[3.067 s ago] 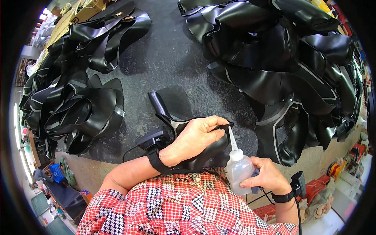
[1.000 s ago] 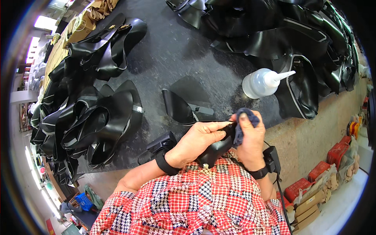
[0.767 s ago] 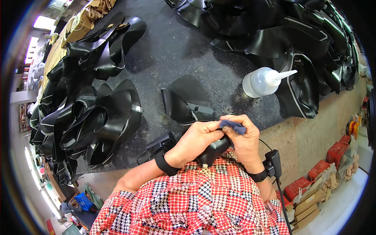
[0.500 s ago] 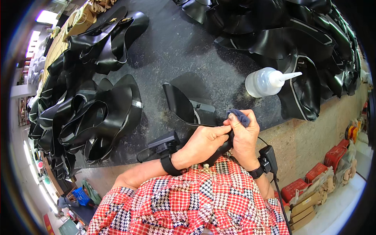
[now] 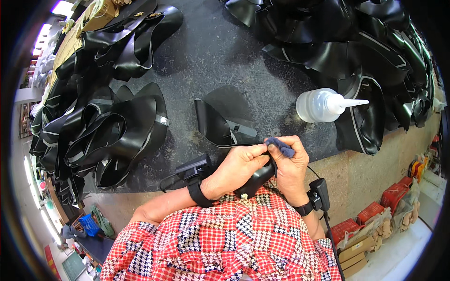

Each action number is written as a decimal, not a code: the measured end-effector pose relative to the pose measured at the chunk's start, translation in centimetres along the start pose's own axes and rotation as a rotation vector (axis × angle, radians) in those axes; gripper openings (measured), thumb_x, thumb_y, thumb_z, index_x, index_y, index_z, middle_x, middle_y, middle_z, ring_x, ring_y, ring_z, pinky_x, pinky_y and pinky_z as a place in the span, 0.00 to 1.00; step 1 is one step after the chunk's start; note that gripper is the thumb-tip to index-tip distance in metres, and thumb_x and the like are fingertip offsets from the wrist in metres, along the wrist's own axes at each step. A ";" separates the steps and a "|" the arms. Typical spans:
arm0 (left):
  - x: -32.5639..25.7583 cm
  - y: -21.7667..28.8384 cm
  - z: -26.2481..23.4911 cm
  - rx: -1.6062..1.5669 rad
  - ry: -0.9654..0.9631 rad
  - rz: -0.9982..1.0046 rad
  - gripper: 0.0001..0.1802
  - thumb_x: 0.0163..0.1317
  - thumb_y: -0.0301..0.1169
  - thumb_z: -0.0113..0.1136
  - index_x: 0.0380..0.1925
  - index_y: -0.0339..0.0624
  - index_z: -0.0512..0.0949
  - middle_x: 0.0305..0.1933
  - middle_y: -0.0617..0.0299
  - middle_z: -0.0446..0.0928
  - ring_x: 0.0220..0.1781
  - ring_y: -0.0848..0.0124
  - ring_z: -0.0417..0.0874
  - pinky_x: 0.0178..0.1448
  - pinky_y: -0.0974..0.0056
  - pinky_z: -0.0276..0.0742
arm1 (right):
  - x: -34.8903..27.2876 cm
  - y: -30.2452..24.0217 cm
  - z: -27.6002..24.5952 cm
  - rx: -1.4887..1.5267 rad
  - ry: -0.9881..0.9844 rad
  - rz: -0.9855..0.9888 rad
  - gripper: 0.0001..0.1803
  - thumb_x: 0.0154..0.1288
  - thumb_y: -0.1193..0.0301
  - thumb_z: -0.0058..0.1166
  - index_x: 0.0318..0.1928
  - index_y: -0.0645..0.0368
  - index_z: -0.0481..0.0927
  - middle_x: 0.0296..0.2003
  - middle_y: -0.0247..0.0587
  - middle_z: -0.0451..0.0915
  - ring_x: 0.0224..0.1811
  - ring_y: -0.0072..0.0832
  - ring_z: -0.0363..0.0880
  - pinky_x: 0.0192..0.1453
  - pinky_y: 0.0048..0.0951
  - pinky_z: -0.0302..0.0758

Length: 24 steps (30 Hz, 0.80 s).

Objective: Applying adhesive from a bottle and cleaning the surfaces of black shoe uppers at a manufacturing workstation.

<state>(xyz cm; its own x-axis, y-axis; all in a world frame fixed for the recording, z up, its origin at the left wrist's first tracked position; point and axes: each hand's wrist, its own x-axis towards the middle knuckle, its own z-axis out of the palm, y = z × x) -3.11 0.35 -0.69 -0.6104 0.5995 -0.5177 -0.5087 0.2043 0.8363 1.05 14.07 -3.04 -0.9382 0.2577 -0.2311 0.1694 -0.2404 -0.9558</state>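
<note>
Close to my body, my left hand pinches the edge of a black leather shoe upper. My right hand is closed round a small dark blue cloth, with thumb and fingertips against the same edge, near the left fingertips. The upper hangs partly below the table edge, a gold-coloured ornament at its lower end. Just beyond the hands, a curved black leather part with a grey strip lies on the table; whether it joins the held upper is hidden.
A translucent squeeze bottle with a pointed nozzle stands right of my hands. Black leather uppers are heaped on the dark table at left and right. Red crates and cardboard boxes are on the floor at lower right.
The cloth and my right fingertips have come left, toward my left fingertips. More of the black upper shows between my hands. The whole view has shifted slightly.
</note>
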 end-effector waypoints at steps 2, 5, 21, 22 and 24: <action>-0.1 -0.8 0.6 -0.026 0.049 0.038 0.17 0.62 0.25 0.50 0.52 0.36 0.71 0.36 0.72 0.74 0.37 0.87 0.68 0.41 0.76 0.69 | 0.3 -0.1 0.6 0.002 0.024 -0.028 0.07 0.57 0.77 0.56 0.36 0.62 0.73 0.30 0.34 0.78 0.33 0.19 0.76 0.39 0.20 0.73; -0.6 0.7 1.4 0.107 0.094 0.006 0.19 0.61 0.23 0.50 0.53 0.37 0.69 0.38 0.72 0.74 0.37 0.86 0.69 0.41 0.76 0.69 | 0.9 -0.8 0.9 0.297 0.147 0.178 0.06 0.59 0.76 0.54 0.36 0.61 0.70 0.29 0.38 0.77 0.31 0.22 0.77 0.35 0.23 0.75; -0.3 -0.7 1.4 -0.099 0.113 0.109 0.18 0.62 0.23 0.49 0.54 0.34 0.68 0.45 0.64 0.76 0.45 0.82 0.70 0.49 0.74 0.69 | 0.9 -1.0 0.4 0.271 0.025 0.183 0.07 0.57 0.79 0.55 0.37 0.63 0.74 0.33 0.39 0.79 0.35 0.23 0.77 0.42 0.22 0.74; -0.3 -0.6 1.4 -0.100 0.113 0.108 0.18 0.62 0.23 0.49 0.54 0.34 0.68 0.45 0.64 0.76 0.45 0.82 0.70 0.49 0.74 0.69 | 1.1 -1.1 0.6 0.371 0.086 0.239 0.07 0.57 0.79 0.55 0.37 0.63 0.73 0.32 0.39 0.78 0.33 0.23 0.78 0.40 0.22 0.75; -0.6 0.2 1.5 0.192 0.151 0.091 0.19 0.61 0.22 0.49 0.54 0.37 0.69 0.44 0.62 0.77 0.44 0.84 0.69 0.49 0.74 0.69 | 1.4 -1.5 0.7 0.335 0.091 0.232 0.06 0.58 0.77 0.54 0.36 0.62 0.72 0.29 0.40 0.78 0.31 0.25 0.78 0.38 0.24 0.76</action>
<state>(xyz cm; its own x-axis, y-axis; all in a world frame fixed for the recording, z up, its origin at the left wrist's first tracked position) -1.91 1.23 0.06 -0.7391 0.5031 -0.4479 -0.3319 0.3067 0.8921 -0.77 14.13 -1.78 -0.8534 0.2389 -0.4634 0.2517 -0.5895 -0.7675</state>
